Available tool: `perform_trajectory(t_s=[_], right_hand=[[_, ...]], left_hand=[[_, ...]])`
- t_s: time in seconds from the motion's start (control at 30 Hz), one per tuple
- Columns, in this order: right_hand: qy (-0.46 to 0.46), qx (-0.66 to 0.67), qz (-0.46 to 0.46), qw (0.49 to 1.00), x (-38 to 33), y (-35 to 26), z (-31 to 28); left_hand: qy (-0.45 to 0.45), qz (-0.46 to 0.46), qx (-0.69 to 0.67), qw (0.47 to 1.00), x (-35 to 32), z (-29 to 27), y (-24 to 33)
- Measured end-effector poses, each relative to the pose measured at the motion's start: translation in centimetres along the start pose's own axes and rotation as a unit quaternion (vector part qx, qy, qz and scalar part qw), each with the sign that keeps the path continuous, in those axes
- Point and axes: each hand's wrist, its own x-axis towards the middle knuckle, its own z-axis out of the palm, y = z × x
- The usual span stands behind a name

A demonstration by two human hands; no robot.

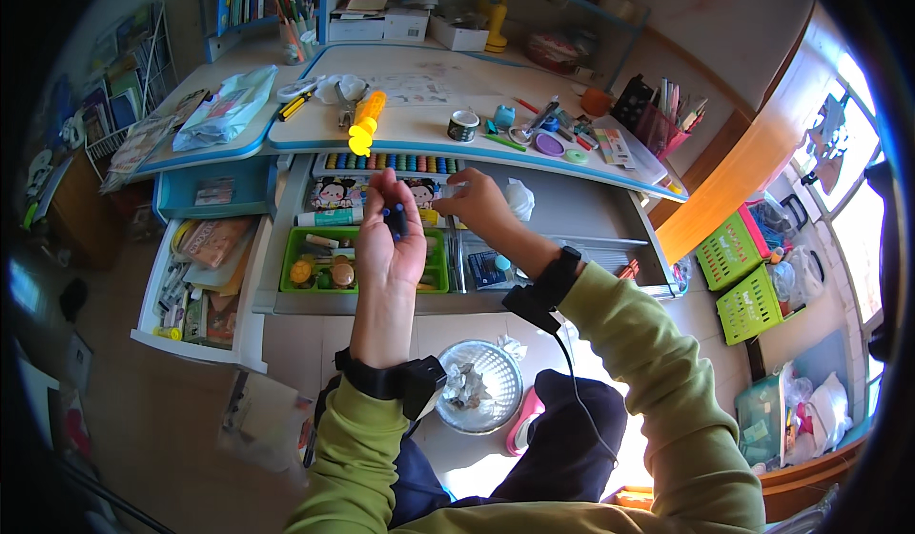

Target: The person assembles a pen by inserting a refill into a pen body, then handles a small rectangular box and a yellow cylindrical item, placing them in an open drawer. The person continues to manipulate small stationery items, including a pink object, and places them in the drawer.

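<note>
Side drawer: pulled out at the far left, crammed with booklets and small packets.
Green tray: sits in the open middle drawer, holding small round toys and sticks.
Left hand: raised over the green tray, palm toward the camera, fingers curled around a small dark blue object; the grip looks loose, more pinch than fist.
Right hand: just beside the left, over the drawer, fingers pinched on something pale and small; what it is I cannot tell.
Risk: the blue object seems lightly held above a cluttered drawer; a slip would likely drop it among the toys, or past the drawer edge toward the wire wastebasket below.
Tabletop: white with a blue rim, strewn with a yellow toy, tape roll, scissors and pens.
Room: bookshelves behind, green baskets at the right, sunlight on a tiled floor.
</note>
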Motion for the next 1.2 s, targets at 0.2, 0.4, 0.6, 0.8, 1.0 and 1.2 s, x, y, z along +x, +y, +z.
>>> perform_trajectory(t_s=[0.2,0.4,0.6,0.8,1.0,1.2], right_hand=[[-0.032,0.313,0.048,0.948,-1.5,-1.2,-1.9],[-0.131,0.27,-0.131,0.945,-3.7,-5.2,-4.5],[-0.21,0.066,-0.091,0.971,-7.2,-7.2,-4.5],[-0.067,-0.089,-0.271,0.956,-8.5,-7.7,-3.1],[-0.061,-0.078,-0.219,0.971,-8.1,-7.9,-2.2],[-0.029,-0.026,-0.207,0.977,-8.1,-8.4,-1.9]], left_hand=[[0.013,0.002,-0.033,0.999,0.1,0.2,0.9],[-0.04,0.048,-0.027,0.998,-0.1,0.7,0.4],[-0.061,0.16,0.071,0.983,-0.8,1.2,-1.0],[-0.078,0.233,0.131,0.96,-1.3,1.3,-1.7],[-0.08,0.194,0.092,0.974,-0.8,0.7,-1.3],[-0.089,0.203,0.109,0.969,-1.0,1.0,-2.0]])
